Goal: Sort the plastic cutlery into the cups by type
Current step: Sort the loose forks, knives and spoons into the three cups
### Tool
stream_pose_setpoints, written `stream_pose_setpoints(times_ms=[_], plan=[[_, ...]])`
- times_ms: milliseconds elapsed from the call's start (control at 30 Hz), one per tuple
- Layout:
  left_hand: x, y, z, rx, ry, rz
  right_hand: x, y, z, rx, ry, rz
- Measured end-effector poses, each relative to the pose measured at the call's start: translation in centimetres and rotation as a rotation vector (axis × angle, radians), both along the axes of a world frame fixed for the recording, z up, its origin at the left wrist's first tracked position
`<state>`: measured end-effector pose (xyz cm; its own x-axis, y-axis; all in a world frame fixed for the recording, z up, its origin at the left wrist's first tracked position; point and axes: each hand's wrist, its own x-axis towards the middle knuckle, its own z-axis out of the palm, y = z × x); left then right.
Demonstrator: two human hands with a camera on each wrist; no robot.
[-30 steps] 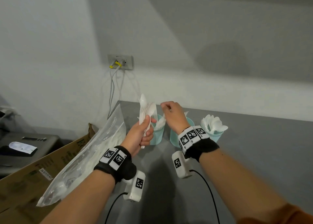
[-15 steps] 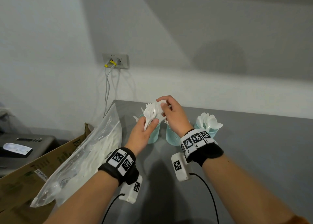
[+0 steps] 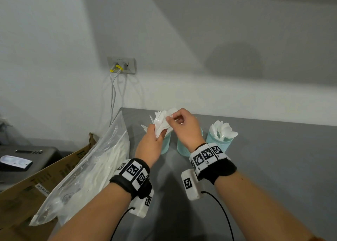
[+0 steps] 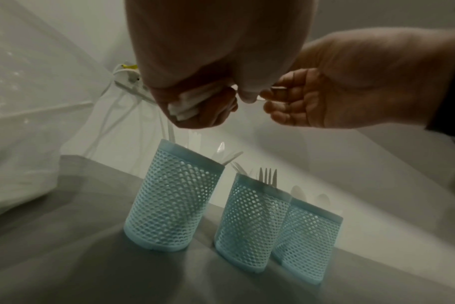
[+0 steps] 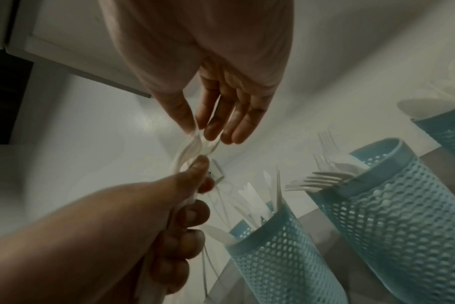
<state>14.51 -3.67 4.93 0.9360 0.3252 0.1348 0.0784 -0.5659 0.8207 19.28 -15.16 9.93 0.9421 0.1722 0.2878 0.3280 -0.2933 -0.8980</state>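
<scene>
My left hand (image 3: pixel 155 138) grips a bunch of white plastic cutlery (image 3: pixel 161 122) by the handles, above the left cup. My right hand (image 3: pixel 179 121) pinches the top of one piece in that bunch between thumb and fingers (image 5: pixel 195 131). Three teal mesh cups stand in a row on the grey table (image 3: pixel 273 167). The left cup (image 4: pixel 174 197) holds knives, the middle cup (image 4: pixel 252 222) holds forks, and the right cup (image 3: pixel 219 142) holds spoons. The handle ends (image 4: pixel 185 107) stick out under my left fist.
A clear plastic bag (image 3: pixel 87 171) with more white cutlery lies at the table's left edge, over a cardboard box (image 3: pixel 27 191). A wall socket (image 3: pixel 121 65) with cables is behind the table. A grey device (image 3: pixel 21 158) sits far left.
My left hand has tilted the bunch to the right and lowered it slightly. My right hand has come back from the middle cup and taken hold of a piece at the bunch's top.
</scene>
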Motion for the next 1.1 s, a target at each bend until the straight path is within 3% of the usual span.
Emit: stream_pose_setpoints(times_ms=[100, 367, 433, 633, 800, 1100], plan=[[-0.1, 0.1, 0.1, 0.052, 0.027, 0.004, 0.3, -0.1, 0.5, 0.085, 0.012, -0.017], [0.0, 0.7, -0.4, 0.035, 0.069, 0.028, 0.6, -1.2, 2.4, 0.267, -0.163, -0.140], [-0.1, 0.7, -0.5, 0.040, 0.079, 0.027, 0.6, -1.4, 2.1, 0.253, -0.130, -0.119], [-0.1, -1.0, 0.0, 0.116, 0.077, 0.001, -0.8, -0.8, 0.2, -0.064, 0.108, -0.003], [-0.2, -2.3, 0.3, 0.106, 0.045, -0.030, -0.7, -0.3, -0.3, -0.010, 0.198, -0.125], [0.6, -3.6, -0.4, 0.026, 0.059, -0.117, -0.3, -2.3, 0.3, 0.162, 0.324, -0.081]])
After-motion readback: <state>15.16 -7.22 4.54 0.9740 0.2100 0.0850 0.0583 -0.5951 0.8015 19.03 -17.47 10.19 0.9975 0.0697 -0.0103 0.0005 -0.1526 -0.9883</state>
